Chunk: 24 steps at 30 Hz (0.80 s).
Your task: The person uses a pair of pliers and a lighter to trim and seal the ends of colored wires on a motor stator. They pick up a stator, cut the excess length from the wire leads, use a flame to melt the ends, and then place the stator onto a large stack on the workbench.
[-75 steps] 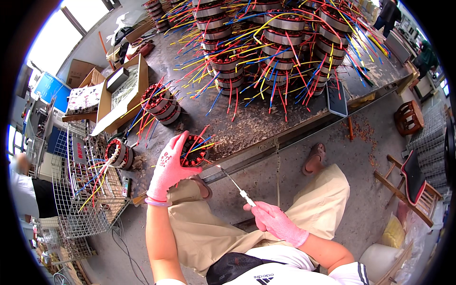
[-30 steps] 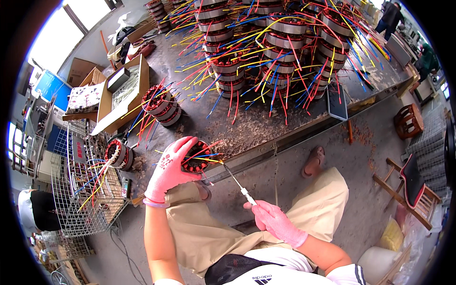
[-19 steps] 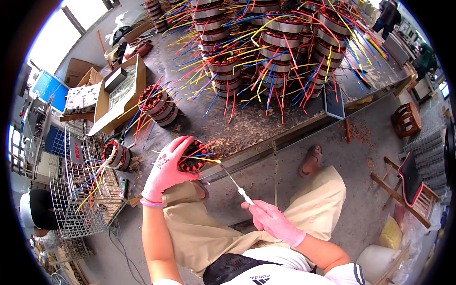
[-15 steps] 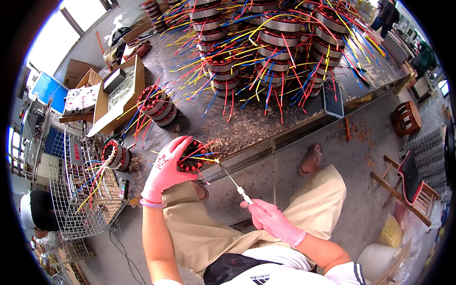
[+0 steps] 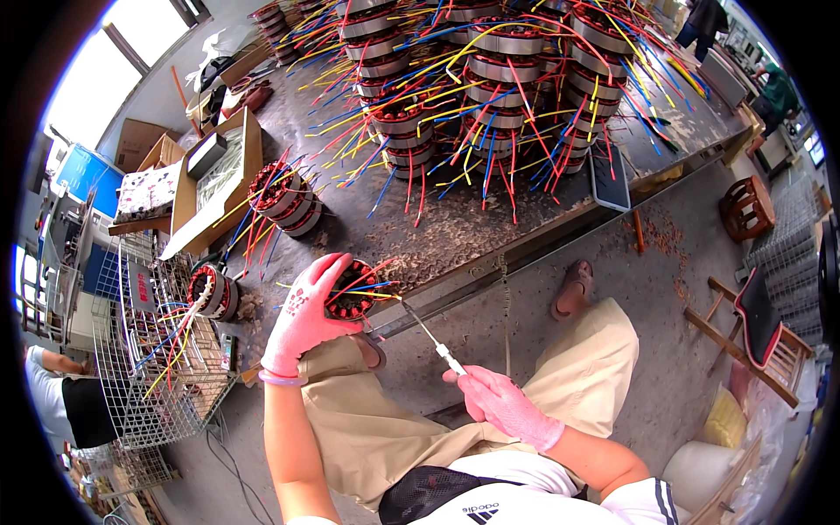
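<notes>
In a pink work glove, my left hand [image 5: 306,306] is wrapped round the side of a motor stator [image 5: 352,293] at the table's front edge. Red windings ring its open middle, and red, blue and yellow lead wires stick out to the right. My right hand [image 5: 507,402], also gloved in pink, is closed round a thin tool [image 5: 448,357] with a white handle and a slim dark shaft. The shaft's tip meets the end of a yellow wire [image 5: 392,296]; how the two join is too small to tell.
Tall stacks of wired stators [image 5: 499,96] fill the back of the table. More stators [image 5: 285,199] stand left, near an open cardboard box [image 5: 219,188]. A phone [image 5: 610,179] lies by the table edge. Left is a wire cage [image 5: 157,367]; right, a wooden chair [image 5: 759,324].
Both hands, the stator and the tool hold almost the same place. The view has shifted slightly. At the far left, another person has moved, now showing a white sleeve and an arm.
</notes>
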Each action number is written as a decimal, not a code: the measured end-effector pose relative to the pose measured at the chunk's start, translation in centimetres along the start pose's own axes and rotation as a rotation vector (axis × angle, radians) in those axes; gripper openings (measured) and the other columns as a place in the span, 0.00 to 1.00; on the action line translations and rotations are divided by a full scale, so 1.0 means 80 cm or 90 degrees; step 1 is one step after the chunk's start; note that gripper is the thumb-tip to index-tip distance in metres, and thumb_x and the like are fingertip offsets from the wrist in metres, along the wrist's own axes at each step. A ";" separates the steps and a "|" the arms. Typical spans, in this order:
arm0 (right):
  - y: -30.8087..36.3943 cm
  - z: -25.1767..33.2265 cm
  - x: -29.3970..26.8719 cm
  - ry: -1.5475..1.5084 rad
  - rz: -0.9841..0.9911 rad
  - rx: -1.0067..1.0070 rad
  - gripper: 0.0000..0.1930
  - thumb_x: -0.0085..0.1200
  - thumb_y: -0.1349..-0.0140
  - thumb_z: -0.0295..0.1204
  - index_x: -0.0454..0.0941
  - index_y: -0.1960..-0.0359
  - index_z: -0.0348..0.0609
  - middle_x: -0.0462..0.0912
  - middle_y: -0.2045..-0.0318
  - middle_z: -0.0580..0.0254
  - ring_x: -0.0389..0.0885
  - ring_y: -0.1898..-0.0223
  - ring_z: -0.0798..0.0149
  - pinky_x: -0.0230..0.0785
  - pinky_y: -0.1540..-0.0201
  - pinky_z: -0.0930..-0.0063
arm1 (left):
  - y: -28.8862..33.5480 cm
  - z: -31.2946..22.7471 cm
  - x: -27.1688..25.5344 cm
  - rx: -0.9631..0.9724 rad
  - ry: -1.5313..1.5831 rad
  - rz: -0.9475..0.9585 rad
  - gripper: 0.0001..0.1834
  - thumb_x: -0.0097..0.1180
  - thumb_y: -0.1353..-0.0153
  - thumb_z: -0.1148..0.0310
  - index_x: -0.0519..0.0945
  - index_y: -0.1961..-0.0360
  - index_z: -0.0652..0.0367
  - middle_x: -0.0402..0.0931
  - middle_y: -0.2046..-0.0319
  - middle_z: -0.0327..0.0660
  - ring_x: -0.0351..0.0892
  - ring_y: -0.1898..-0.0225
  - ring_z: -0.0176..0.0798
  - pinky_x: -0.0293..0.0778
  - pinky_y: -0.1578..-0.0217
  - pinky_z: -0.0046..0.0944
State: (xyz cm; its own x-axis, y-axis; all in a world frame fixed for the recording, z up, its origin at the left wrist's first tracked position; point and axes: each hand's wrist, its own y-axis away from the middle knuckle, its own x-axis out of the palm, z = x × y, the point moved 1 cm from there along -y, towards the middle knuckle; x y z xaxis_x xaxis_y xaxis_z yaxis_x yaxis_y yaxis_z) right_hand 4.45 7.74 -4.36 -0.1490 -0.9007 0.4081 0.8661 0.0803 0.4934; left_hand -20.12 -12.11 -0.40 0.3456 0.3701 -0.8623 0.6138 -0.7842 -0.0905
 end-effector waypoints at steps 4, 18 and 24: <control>0.000 0.001 0.001 -0.022 -0.002 0.005 0.16 0.40 0.25 0.32 0.73 0.44 0.37 0.63 0.77 0.77 0.59 0.79 0.81 0.51 0.78 0.84 | 0.001 -0.003 -0.001 -0.010 -0.005 0.003 0.54 0.76 0.70 0.71 0.67 0.35 0.60 0.65 0.38 0.51 0.66 0.37 0.55 0.64 0.36 0.45; 0.003 0.008 0.002 -0.004 -0.009 0.008 0.16 0.40 0.25 0.33 0.73 0.44 0.38 0.63 0.77 0.77 0.60 0.79 0.81 0.52 0.77 0.84 | 0.001 0.001 0.001 -0.002 -0.008 -0.001 0.53 0.75 0.69 0.70 0.67 0.35 0.61 0.65 0.38 0.52 0.66 0.37 0.56 0.64 0.36 0.46; 0.000 0.001 -0.002 0.025 -0.006 0.000 0.17 0.40 0.25 0.34 0.73 0.44 0.38 0.64 0.77 0.77 0.60 0.79 0.81 0.52 0.78 0.83 | 0.000 -0.001 0.000 -0.006 -0.005 0.004 0.53 0.75 0.69 0.71 0.67 0.35 0.60 0.65 0.38 0.52 0.66 0.37 0.56 0.64 0.36 0.46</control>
State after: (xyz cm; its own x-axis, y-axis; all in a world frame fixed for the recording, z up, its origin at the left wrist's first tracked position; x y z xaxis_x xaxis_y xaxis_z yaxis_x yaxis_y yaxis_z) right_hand 4.46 7.95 -4.34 -0.1382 -0.9176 0.3726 0.8647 0.0717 0.4972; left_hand -20.07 -12.11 -0.38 0.3435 0.3618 -0.8667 0.6183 -0.7817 -0.0813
